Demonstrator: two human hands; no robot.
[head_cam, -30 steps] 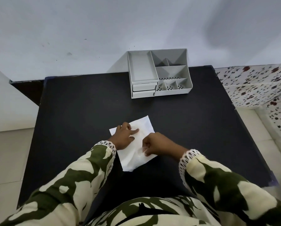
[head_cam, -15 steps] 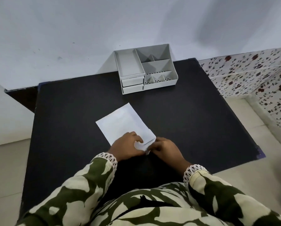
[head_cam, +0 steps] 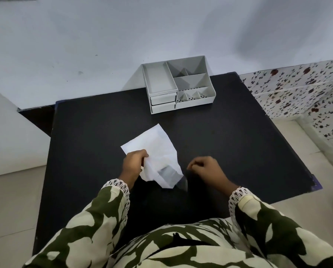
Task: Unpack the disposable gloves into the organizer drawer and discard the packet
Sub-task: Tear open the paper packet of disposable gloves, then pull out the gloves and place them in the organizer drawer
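The white glove packet (head_cam: 154, 144) lies crumpled near the middle of the black table (head_cam: 239, 142), its near end lifted and open, with a grey patch showing inside. My left hand (head_cam: 133, 163) grips the packet's left edge. Just to the right of the packet, my right hand (head_cam: 204, 167) is off it, its fingers curled into a pinch. A faint clear film shows by the packet's near corner; whether the right hand holds it I cannot tell. The grey organizer (head_cam: 178, 86) stands at the table's far edge, and its two small drawers (head_cam: 162, 98) at the front left are pushed in.
The organizer backs onto a pale wall. A floral-patterned surface (head_cam: 301, 89) runs along the right, and a white block (head_cam: 11, 136) stands to the left. Tiled floor surrounds the table. My camouflage-patterned sleeves fill the bottom of the view.
Both hands were pressed on the flat packet's near end. Now my right hand has pulled away to the right, and the packet's near end is crumpled, lifted and open in my left hand.
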